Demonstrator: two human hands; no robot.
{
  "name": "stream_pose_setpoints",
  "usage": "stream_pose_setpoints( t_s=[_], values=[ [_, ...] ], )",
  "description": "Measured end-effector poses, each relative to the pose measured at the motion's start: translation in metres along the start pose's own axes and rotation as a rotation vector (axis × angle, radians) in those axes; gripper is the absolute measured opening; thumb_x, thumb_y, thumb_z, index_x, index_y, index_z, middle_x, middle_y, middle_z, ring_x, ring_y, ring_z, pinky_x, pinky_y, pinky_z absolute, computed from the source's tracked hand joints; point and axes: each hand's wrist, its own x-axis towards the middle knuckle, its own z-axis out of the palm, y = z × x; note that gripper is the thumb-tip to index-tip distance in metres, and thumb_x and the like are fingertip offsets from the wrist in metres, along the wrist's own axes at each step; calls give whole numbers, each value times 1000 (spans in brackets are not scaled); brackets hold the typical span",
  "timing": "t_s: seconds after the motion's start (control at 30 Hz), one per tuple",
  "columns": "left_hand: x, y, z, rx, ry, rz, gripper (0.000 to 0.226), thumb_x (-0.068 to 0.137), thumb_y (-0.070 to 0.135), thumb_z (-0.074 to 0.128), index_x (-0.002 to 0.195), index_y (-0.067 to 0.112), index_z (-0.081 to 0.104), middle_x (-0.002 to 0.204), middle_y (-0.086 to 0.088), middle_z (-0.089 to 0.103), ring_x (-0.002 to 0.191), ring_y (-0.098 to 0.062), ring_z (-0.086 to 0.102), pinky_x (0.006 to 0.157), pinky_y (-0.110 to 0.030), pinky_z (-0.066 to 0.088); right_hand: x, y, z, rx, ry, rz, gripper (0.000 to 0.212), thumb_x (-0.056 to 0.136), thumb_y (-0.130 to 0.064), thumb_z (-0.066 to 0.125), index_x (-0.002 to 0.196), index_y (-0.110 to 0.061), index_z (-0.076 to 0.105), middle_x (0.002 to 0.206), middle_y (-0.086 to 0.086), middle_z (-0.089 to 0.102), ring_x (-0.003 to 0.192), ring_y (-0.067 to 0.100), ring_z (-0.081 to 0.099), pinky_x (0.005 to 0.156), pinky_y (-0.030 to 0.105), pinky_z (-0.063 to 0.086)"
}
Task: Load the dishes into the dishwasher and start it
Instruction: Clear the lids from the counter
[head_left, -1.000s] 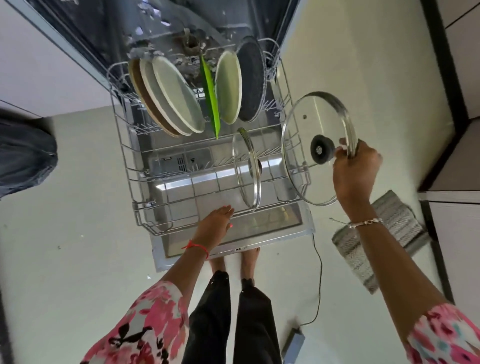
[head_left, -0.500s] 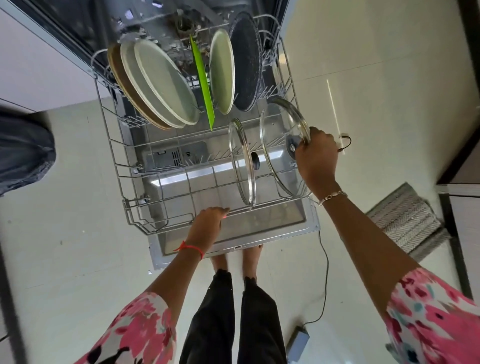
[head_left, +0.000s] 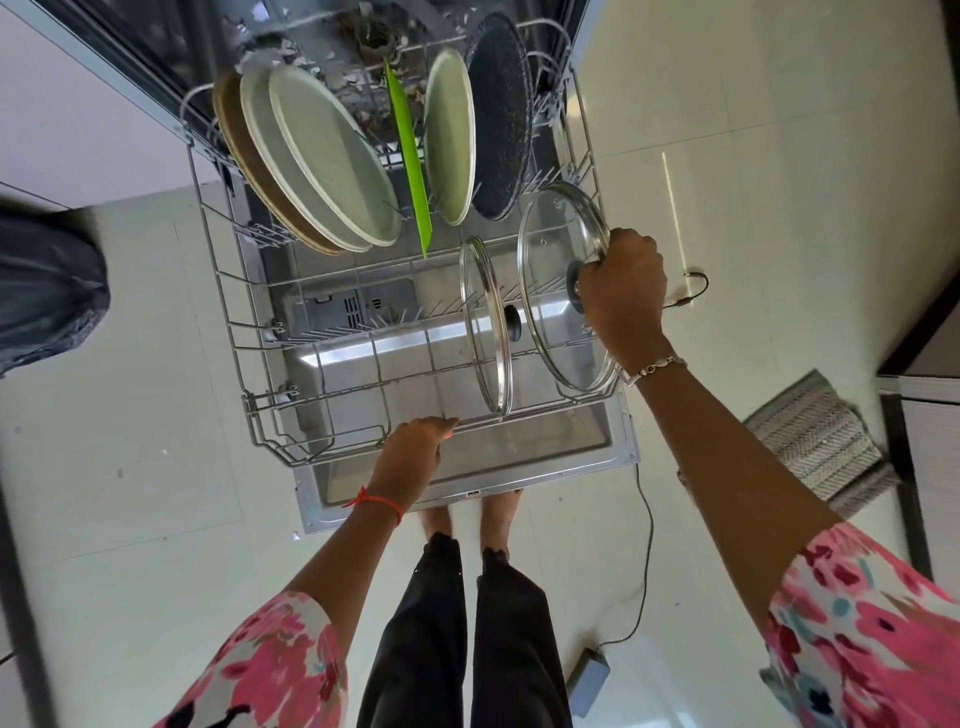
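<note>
The dishwasher's lower wire rack (head_left: 228, 312) is pulled out over the open door (head_left: 467, 483). My right hand (head_left: 621, 291) grips a large glass lid (head_left: 550, 291) by its rim and knob, holding it upright in the rack's right side. A smaller glass lid (head_left: 485, 322) stands on edge just left of it. My left hand (head_left: 415, 447) rests on the rack's front rail with fingers curled over it. At the back stand several pale plates (head_left: 322, 161), a green board (head_left: 410, 156), a pale green plate (head_left: 452, 135) and a dark speckled plate (head_left: 501, 119).
My feet (head_left: 467, 514) stand right at the door's front edge. A black cable (head_left: 647, 545) runs across the floor to an adapter (head_left: 587, 675). A grey mat (head_left: 821, 441) lies to the right beside a cabinet (head_left: 924, 405). A dark bag (head_left: 41, 291) sits at left.
My right hand has brought the large glass lid from outside the rack's right side down into the rack, next to the smaller lid. My left hand has stayed on the front rail.
</note>
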Motion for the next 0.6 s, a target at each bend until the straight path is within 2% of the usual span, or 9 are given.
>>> stream_pose_setpoints(
  t_s=[0.17,0.27,0.37,0.5,0.6],
  values=[
    [-1,2,-1,3,2,-5,37,88,-6,53,122,7,59,114,-14,66,106,-27,63,99,-33,44,-4,8,6,45,-16,56,19,89,-6,45,98,6,56,105,23,58,95,35,52,70,28,30],
    [-1,3,-2,-6,6,-4,35,88,-5,53,121,6,59,114,-14,66,106,-26,63,99,-32,44,-3,6,12,46,-14,49,20,91,-8,46,98,6,57,101,21,60,88,32,52,68,26,31],
    [-1,4,-4,-6,31,14,34,86,-7,55,118,4,62,109,-15,68,101,-28,65,95,-34,47,0,2,16,55,-11,36,18,90,-7,46,96,6,57,97,19,59,76,21,41,66,24,29],
    [-3,5,-1,2,64,33,35,79,-13,60,110,1,66,100,-17,70,90,-31,69,87,-40,52,-2,4,17,52,-16,25,18,91,-9,48,97,5,57,93,16,57,76,22,44,65,24,29],
    [-3,6,-1,2,69,30,34,80,-12,59,111,1,65,101,-17,70,92,-31,68,88,-40,51,-6,9,16,31,-14,10,22,93,-12,47,103,6,57,98,19,60,81,23,48,67,25,32]
  ],
)
